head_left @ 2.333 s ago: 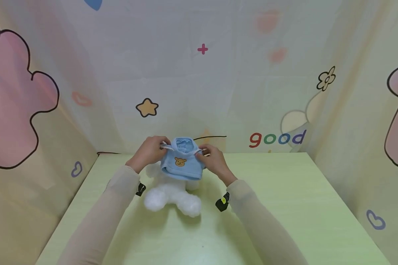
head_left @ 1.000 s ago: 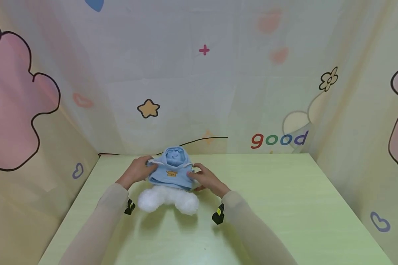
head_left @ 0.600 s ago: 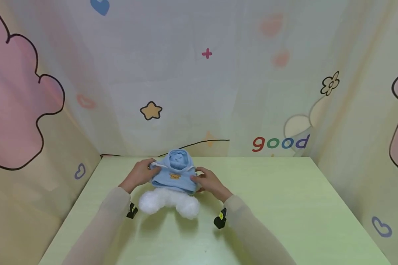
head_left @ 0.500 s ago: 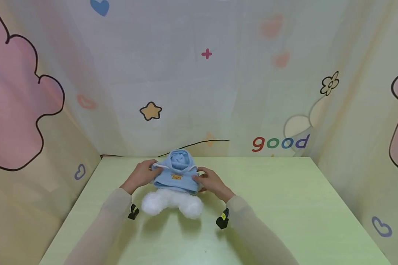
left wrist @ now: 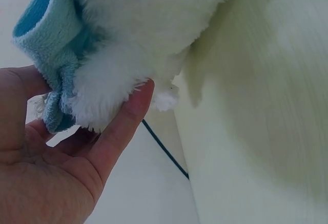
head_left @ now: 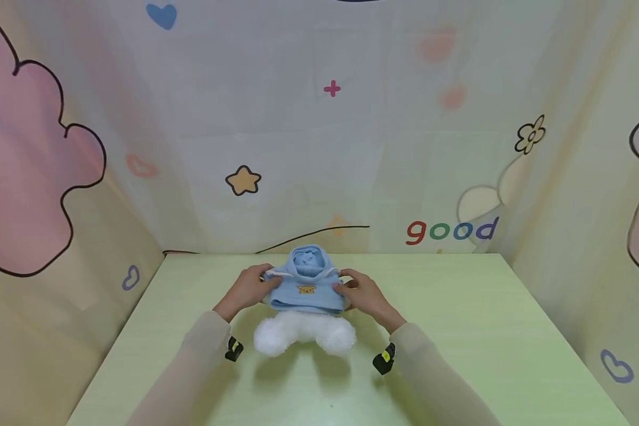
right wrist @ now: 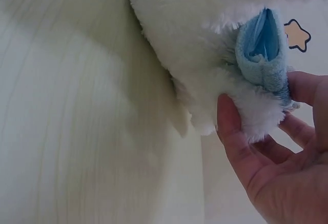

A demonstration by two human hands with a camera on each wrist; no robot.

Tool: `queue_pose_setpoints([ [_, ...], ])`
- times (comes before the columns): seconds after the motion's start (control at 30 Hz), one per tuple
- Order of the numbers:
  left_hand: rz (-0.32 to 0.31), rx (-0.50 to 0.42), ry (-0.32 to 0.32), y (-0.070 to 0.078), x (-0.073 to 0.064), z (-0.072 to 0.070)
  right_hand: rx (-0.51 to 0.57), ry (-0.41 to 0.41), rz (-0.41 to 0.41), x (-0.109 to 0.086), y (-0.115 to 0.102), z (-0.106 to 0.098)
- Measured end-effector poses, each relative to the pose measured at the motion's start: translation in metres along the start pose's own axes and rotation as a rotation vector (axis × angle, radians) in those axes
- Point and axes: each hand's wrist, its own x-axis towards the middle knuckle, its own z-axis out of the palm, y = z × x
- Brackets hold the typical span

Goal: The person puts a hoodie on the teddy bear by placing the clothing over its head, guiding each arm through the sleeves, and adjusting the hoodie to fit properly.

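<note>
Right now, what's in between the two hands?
The head view shows a blue hoodie between the left hand and right hand, with a white plush toy poking out below it.

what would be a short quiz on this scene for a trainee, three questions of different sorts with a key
1. Multiple choice: what is on the front of the blue hoodie?
A) a flower
B) a brown animal face
C) a star

2. True or false: only the left hand touches the blue hoodie.

3. Count: in the head view, how many legs of the white plush toy show below the blue hoodie?

Key:
1. B
2. False; the left hand and the right hand both hold it, one at each side.
3. Two.
</note>
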Motion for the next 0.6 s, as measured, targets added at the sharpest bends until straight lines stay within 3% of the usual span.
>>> queue_pose_setpoints([
  [0.3, -0.001, -0.087, -0.001, 0.011, 0.006, 0.035, -0.088, 0.088, -0.001, -0.013, 0.011, -0.028],
  [0.6, -0.019, -0.156, 0.007, 0.025, 0.01, 0.056, -0.179, 0.137, -0.053, -0.027, 0.008, -0.052],
])
